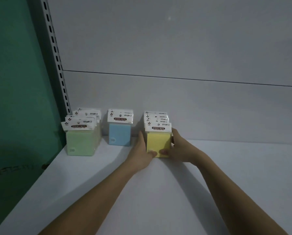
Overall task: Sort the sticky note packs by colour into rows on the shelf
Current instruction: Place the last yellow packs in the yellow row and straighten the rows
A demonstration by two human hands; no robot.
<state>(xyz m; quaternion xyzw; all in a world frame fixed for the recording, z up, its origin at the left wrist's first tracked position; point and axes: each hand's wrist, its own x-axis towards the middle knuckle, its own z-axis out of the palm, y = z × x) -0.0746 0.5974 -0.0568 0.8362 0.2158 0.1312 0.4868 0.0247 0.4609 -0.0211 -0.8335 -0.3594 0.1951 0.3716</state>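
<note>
Three rows of sticky note packs stand upright on the white shelf (158, 192), each running back toward the rear panel. The green row (81, 142) is at the left with several packs. A short blue row (119, 136) stands in the middle. Several yellow packs (158, 141) form the right row. My left hand (142, 150) presses flat against the left side of the yellow row, thumb on the front pack's lower face. On the right side of that row sits my right hand (177, 148), its thumb also on the front pack.
A slotted metal upright (57, 61) and a green side panel (15, 82) close the shelf on the left. The grey back panel (175, 102) rises behind the rows. Bare shelf surface stretches right of the yellow row and in front of all rows.
</note>
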